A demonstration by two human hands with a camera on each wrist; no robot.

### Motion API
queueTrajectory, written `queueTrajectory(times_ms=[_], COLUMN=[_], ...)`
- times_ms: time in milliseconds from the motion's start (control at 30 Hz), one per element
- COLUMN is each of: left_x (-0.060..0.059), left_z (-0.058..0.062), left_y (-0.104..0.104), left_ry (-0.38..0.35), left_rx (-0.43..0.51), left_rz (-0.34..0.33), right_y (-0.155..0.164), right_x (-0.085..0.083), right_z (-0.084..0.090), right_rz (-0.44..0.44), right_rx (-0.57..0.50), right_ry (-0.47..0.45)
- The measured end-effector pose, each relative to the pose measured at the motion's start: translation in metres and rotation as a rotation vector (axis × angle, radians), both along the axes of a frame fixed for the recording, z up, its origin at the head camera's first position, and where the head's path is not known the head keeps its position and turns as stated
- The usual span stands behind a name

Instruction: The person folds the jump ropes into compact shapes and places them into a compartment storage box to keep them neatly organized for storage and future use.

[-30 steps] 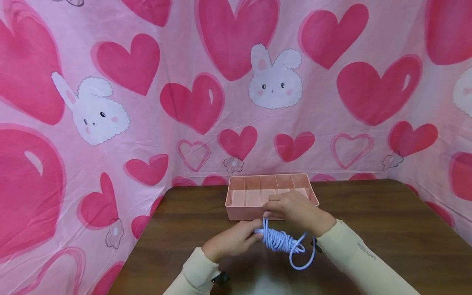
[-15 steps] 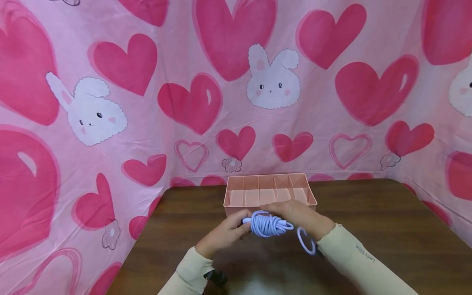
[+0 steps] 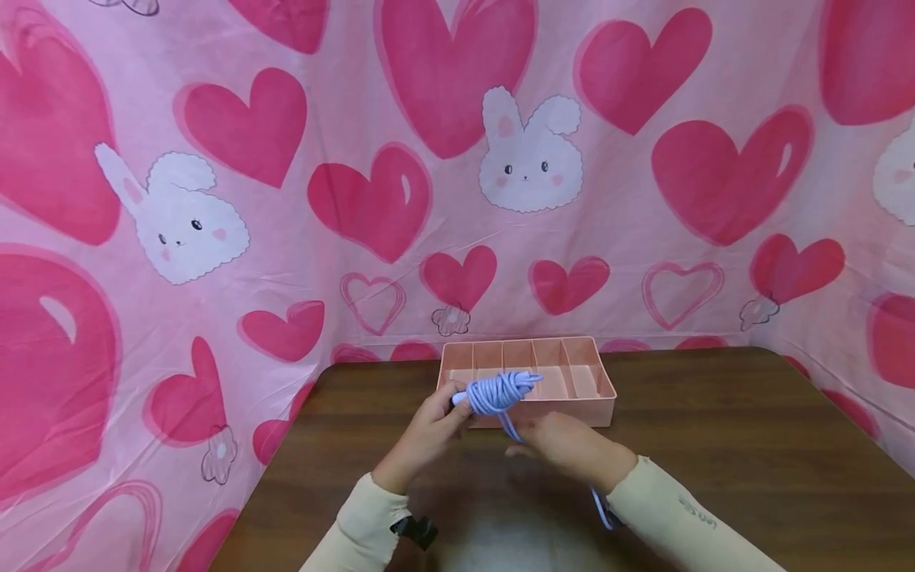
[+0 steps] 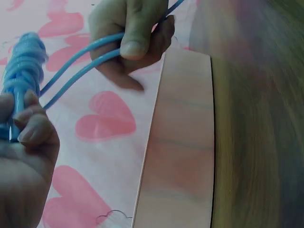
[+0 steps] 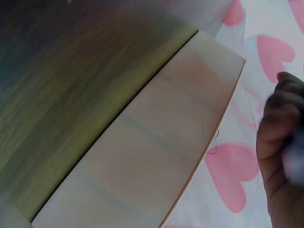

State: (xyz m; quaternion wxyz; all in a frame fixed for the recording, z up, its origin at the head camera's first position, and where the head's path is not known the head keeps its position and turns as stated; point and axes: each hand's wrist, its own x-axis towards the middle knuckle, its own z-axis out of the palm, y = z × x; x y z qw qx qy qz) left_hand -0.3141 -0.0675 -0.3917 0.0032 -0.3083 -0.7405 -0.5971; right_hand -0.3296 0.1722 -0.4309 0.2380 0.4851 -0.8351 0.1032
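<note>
I see the left hand (image 3: 432, 421) reaching up from lower left, thumb and fingers pinching the near end of the blue cord bundle (image 3: 496, 393), which sits tilted, far end higher. The right hand (image 3: 568, 445) is palm-down, apart from it and lower. Left wrist view gives me what the head view hides: right thumb pressed over two strands (image 4: 78, 75), other fingers curled, strands bridging the gap between hands. Right wrist view is mostly box wall and table; the hand at its edge is blurred. A cord tail (image 3: 600, 508) hangs by the right cuff. Behind, the pink divided box (image 3: 565, 413) stands on the wood table (image 3: 715, 445), bundle blocking part of its compartments; heart-print fabric (image 3: 429, 318) backs everything.
</note>
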Motion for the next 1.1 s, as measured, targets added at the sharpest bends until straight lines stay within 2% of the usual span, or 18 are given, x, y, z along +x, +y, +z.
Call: queueTrajectory(times_ms=[100,233,367,500,633,733,800,900,1033,1100], left_x=[-0.001,-0.003,-0.004,0.004,0.015,0.015,0.013,0.002,-0.01,-0.011], left_z=[-0.002,-0.005,-0.006,0.003,0.016,0.018,0.014,0.0,-0.019,-0.024], left_y=[0.003,0.007,0.009,0.01,0.009,0.008,0.008,0.009,0.01,0.01], left_ry=[0.013,0.035,0.066,0.085,0.075,0.044,0.018,0.017,0.053,0.061], left_rx=[-0.029,-0.049,-0.08,-0.091,-0.07,-0.061,-0.061,-0.056,-0.053,-0.062], left_rz=[0.08,0.171,0.263,0.349,0.401,0.421,0.422,0.414,0.404,0.389], right_y=[-0.004,-0.011,-0.017,-0.024,-0.029,-0.029,-0.029,-0.027,-0.024,-0.022], right_x=[0.006,0.015,0.024,0.033,0.041,0.046,0.049,0.052,0.053,0.051], right_z=[-0.001,-0.001,-0.002,-0.001,0.005,0.014,0.02,0.031,0.045,0.051], right_rz=[0.001,0.0,0.014,0.086,0.165,0.185,0.187,0.19,0.223,0.238], right_rx=[0.04,0.084,0.11,0.091,0.019,-0.017,-0.023,-0.027,-0.067,-0.099], right_ry=[0.048,0.002,0.001,0.03,0.111,0.242,0.349,0.472,0.509,0.516])
